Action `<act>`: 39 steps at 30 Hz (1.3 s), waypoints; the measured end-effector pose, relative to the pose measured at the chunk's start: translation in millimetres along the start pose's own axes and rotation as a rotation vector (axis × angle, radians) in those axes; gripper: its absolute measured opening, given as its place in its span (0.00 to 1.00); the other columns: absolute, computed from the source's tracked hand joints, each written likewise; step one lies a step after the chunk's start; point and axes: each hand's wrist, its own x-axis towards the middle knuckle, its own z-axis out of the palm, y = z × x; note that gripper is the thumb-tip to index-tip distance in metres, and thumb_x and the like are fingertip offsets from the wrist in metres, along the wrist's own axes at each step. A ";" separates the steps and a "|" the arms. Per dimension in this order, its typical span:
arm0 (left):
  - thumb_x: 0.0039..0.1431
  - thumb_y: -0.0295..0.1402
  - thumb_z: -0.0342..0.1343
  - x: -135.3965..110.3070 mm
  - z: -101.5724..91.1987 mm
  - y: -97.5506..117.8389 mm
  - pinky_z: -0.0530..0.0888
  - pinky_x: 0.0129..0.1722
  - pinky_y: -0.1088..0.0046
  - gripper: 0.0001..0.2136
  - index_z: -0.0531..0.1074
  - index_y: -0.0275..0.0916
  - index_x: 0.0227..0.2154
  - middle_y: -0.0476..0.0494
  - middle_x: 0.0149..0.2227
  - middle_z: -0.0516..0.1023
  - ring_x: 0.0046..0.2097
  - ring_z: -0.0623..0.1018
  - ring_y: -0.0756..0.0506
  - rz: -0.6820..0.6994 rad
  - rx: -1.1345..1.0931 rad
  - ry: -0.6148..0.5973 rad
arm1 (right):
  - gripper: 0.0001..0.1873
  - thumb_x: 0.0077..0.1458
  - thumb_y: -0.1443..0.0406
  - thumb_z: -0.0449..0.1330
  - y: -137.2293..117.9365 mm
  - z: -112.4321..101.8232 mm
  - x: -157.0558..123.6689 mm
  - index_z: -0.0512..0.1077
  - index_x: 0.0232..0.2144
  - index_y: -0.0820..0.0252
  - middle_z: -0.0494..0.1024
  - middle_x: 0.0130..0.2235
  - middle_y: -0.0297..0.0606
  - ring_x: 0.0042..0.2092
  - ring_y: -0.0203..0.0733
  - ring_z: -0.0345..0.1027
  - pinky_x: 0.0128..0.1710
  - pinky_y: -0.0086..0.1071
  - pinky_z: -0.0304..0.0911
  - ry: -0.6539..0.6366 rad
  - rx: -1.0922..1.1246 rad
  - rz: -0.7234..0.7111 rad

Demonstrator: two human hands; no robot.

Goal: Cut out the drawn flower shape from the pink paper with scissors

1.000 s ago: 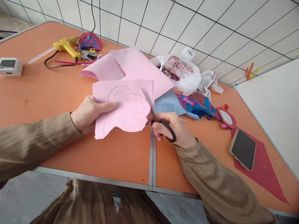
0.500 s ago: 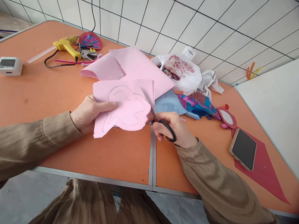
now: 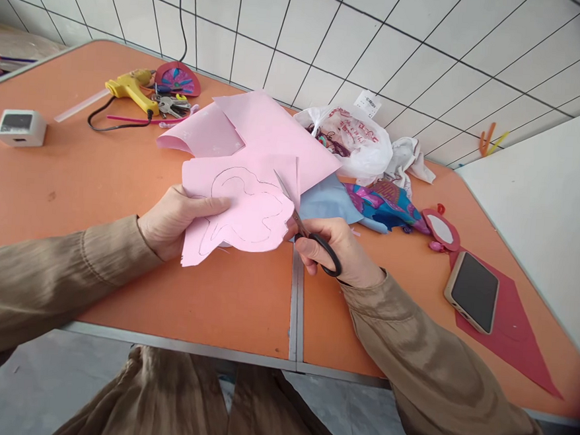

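My left hand [image 3: 173, 217] pinches the left side of a pink sheet [image 3: 258, 215], thumb on top and fingers underneath. A wavy outline is drawn on this sheet in dark line, and its lower and right edges are cut along a curve. My right hand [image 3: 335, 247] is closed round the black handles of a pair of scissors [image 3: 286, 189]. Their blades point up and left, at the sheet's right edge beside a slit. Behind it lies a larger pink sheet [image 3: 276, 127], partly curled at its left.
A yellow glue gun [image 3: 132, 90] and keys [image 3: 171, 105] lie at the back left, near a white box-shaped device [image 3: 21, 128]. To the right are a white plastic bag [image 3: 369, 147], blue material [image 3: 328, 200], and a phone [image 3: 472, 290] on red sheet [image 3: 520, 333].
Hardly anything differs. The whole view has shifted very slightly; both hands, the scissors and the pink sheet keep the same arrangement.
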 end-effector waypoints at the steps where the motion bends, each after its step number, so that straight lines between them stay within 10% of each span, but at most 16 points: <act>1: 0.52 0.20 0.63 0.0 0.0 -0.1 0.81 0.33 0.73 0.10 0.81 0.31 0.38 0.38 0.36 0.84 0.35 0.84 0.41 -0.004 -0.001 -0.006 | 0.25 0.42 0.47 0.63 0.1 -0.1 -0.3 0.73 0.30 0.65 0.64 0.14 0.26 0.14 0.32 0.59 0.14 0.25 0.50 0.000 0.001 0.003; 39: 0.52 0.20 0.63 -5.3 8.1 1.6 0.82 0.29 0.68 0.13 0.78 0.28 0.42 0.33 0.38 0.84 0.36 0.85 0.37 -0.078 -0.080 0.018 | 0.26 0.43 0.46 0.65 3.1 -0.1 0.7 0.72 0.30 0.64 0.64 0.14 0.25 0.14 0.30 0.58 0.15 0.25 0.51 -0.005 0.029 -0.013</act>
